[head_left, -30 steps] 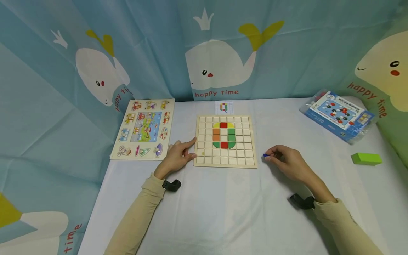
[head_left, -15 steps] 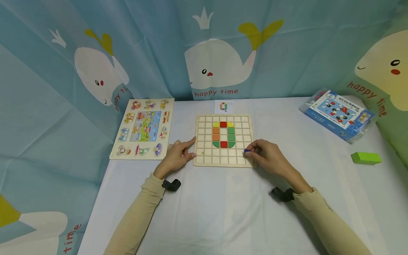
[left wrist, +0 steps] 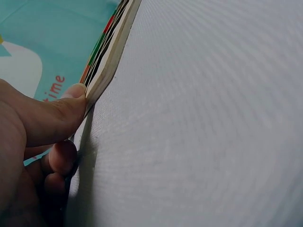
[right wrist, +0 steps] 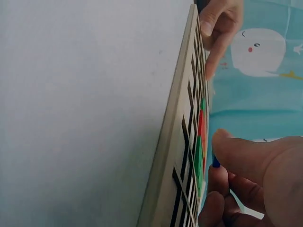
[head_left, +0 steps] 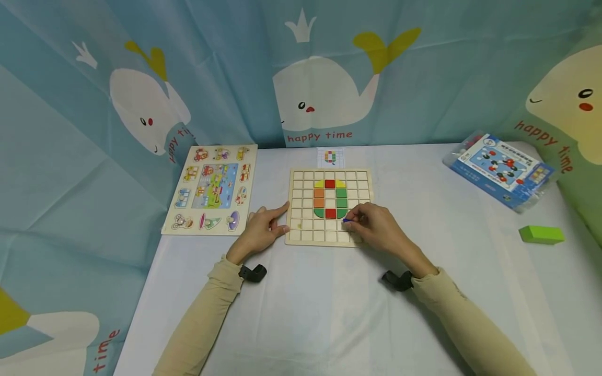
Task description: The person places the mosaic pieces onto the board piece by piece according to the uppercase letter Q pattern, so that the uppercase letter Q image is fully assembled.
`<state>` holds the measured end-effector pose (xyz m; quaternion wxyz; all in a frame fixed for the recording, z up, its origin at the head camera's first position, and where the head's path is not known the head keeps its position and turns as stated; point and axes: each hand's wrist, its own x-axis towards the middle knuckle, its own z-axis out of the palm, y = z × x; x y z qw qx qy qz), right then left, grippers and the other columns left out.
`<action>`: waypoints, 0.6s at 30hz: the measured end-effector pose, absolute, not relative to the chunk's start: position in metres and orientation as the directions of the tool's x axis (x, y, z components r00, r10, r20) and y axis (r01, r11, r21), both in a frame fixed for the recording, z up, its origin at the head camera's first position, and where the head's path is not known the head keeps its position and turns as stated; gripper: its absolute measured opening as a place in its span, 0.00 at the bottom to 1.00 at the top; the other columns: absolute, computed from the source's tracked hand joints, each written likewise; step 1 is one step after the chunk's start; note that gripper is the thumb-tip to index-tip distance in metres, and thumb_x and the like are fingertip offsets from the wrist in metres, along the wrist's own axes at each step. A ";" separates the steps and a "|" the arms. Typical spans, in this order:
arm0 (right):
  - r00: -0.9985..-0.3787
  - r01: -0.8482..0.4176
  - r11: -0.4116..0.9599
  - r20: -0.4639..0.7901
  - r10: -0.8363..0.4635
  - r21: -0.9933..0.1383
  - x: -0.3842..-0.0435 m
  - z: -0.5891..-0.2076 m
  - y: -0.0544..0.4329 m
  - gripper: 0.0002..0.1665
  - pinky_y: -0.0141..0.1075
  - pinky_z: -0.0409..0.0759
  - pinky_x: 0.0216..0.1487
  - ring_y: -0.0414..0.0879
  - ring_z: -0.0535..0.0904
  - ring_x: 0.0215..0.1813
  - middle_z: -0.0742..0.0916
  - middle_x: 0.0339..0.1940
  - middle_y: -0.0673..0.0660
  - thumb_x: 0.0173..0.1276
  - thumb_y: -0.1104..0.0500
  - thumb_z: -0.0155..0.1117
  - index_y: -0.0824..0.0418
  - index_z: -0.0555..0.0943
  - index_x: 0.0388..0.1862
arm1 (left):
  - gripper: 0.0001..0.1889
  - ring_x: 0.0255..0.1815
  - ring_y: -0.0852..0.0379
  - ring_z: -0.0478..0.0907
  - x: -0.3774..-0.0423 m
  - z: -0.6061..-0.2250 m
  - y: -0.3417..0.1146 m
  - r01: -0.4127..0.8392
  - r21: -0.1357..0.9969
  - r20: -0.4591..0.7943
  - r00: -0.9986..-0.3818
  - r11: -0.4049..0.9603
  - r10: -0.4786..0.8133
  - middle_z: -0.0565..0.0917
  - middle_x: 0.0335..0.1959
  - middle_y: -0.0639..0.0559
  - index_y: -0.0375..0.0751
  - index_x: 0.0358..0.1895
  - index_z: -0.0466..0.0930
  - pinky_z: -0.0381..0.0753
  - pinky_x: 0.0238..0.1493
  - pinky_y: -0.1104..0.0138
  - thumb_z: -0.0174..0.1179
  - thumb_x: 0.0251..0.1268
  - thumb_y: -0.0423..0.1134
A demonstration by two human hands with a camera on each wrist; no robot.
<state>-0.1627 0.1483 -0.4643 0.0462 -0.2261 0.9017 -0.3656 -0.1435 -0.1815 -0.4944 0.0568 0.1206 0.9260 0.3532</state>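
Note:
A wooden grid board (head_left: 308,238) lies flat on the table, with red, orange, yellow and green pieces set in a ring in its squares. My left hand (head_left: 260,230) rests beside it, index finger and thumb spread apart and touching its left edge. In the left wrist view the thumb (left wrist: 61,111) presses at the board's side. Between thumb and fingertips my right hand (head_left: 378,227) pinches a small blue piece (right wrist: 216,160), mostly hidden by the fingers. This hand is over the board's lower right squares, just below the green corner piece (head_left: 342,213).
Behind the board lies a small pattern card (head_left: 331,157). A knob puzzle board (head_left: 221,232) is at the left, near the left hand. Farther right are a bagged blue box (head_left: 500,164) and a green block (head_left: 542,234). A printed curtain (head_left: 226,99) hangs behind the table.
My right hand has moved left from the table beside the board to over its squares, carrying the blue piece. The left hand has stayed at the board's left edge.

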 end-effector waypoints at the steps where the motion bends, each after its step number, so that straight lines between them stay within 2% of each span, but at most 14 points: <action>1: -0.894 -0.373 0.636 0.080 -0.441 -0.676 -0.163 -0.465 0.147 0.08 0.34 0.74 0.39 0.45 0.76 0.35 0.87 0.35 0.55 0.69 0.62 0.77 0.64 0.87 0.42 | 0.35 0.31 0.58 0.63 -0.143 -0.494 -0.182 0.181 0.668 -0.023 -0.965 0.722 0.263 0.76 0.26 0.54 0.48 0.79 0.70 0.57 0.42 0.62 0.70 0.72 0.45; 18: -0.892 -0.378 0.638 0.078 -0.446 -0.670 -0.164 -0.476 0.139 0.06 0.35 0.75 0.39 0.42 0.78 0.32 0.87 0.31 0.52 0.70 0.61 0.76 0.62 0.88 0.40 | 0.35 0.31 0.58 0.63 -0.144 -0.495 -0.181 0.173 0.663 -0.031 -0.966 0.729 0.257 0.76 0.26 0.54 0.49 0.79 0.70 0.56 0.42 0.62 0.71 0.71 0.45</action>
